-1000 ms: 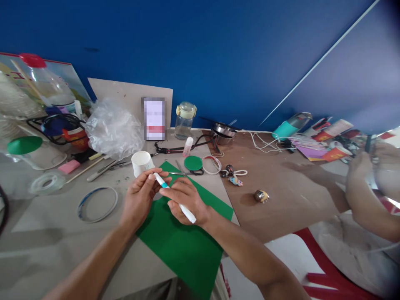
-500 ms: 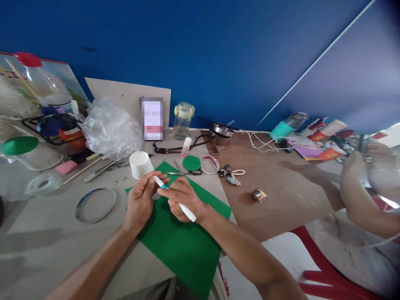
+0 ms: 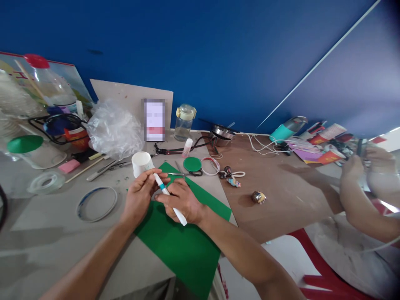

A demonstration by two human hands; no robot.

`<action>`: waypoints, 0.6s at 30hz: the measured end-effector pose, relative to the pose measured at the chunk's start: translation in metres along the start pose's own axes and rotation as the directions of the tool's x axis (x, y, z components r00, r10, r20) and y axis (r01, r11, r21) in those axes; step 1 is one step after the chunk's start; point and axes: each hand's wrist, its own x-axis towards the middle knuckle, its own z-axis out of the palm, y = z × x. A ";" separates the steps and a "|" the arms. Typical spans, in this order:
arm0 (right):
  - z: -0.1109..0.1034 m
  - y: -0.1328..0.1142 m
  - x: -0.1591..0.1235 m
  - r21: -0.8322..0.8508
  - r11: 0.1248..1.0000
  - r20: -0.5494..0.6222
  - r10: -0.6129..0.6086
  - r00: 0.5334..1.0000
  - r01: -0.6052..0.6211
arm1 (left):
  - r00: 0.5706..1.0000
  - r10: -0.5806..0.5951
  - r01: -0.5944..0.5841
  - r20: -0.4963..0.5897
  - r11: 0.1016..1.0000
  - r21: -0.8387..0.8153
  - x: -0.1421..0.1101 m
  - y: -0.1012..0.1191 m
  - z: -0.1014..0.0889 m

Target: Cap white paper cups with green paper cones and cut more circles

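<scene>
A white marker (image 3: 178, 216) with a teal band slants between my hands, its upper end to the left. My right hand (image 3: 184, 201) is closed around its barrel. The fingers of my left hand (image 3: 140, 196) are closed at the marker's upper end, thumb and forefinger pressed against it. Beneath both hands lies a green sheet (image 3: 187, 254) on the grey table. Just beyond my left hand stands a white paper cup (image 3: 142, 163). Scissors (image 3: 184, 173) lie past my fingertips, beside a round green disc (image 3: 192, 164).
A grey ring (image 3: 97, 204) and a clear tape roll (image 3: 46, 182) lie to the left. Behind are a plastic bag (image 3: 114, 130), a phone (image 3: 155, 120) and a lidded bottle (image 3: 185, 123). A glue stick (image 3: 187, 148) stands nearby. Another person's arm (image 3: 359, 196) is at the right.
The marker has turned steeper, its lower end shifting left and down. My right hand has moved slightly left and lower with it. The whole view has shifted a little.
</scene>
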 end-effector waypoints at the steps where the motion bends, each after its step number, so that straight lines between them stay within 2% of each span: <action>1: 0.000 0.000 0.000 -0.019 1.000 0.018 -0.003 1.000 0.004 | 1.000 0.002 -0.002 -0.001 1.000 -0.006 0.001 0.001 0.000; 5: 0.000 0.000 -0.002 -0.068 0.998 0.070 0.002 0.998 0.002 | 1.000 0.022 -0.022 -0.009 1.000 -0.020 0.003 0.003 0.000; 10: 0.000 0.001 -0.007 -0.044 0.999 0.118 0.009 0.993 -0.003 | 1.000 0.014 -0.014 -0.003 0.999 -0.038 0.001 0.002 -0.002; 18: 0.000 0.004 -0.006 -0.038 0.998 0.076 -0.044 0.996 0.047 | 0.998 0.058 -0.058 -0.002 0.996 0.064 0.000 -0.006 -0.003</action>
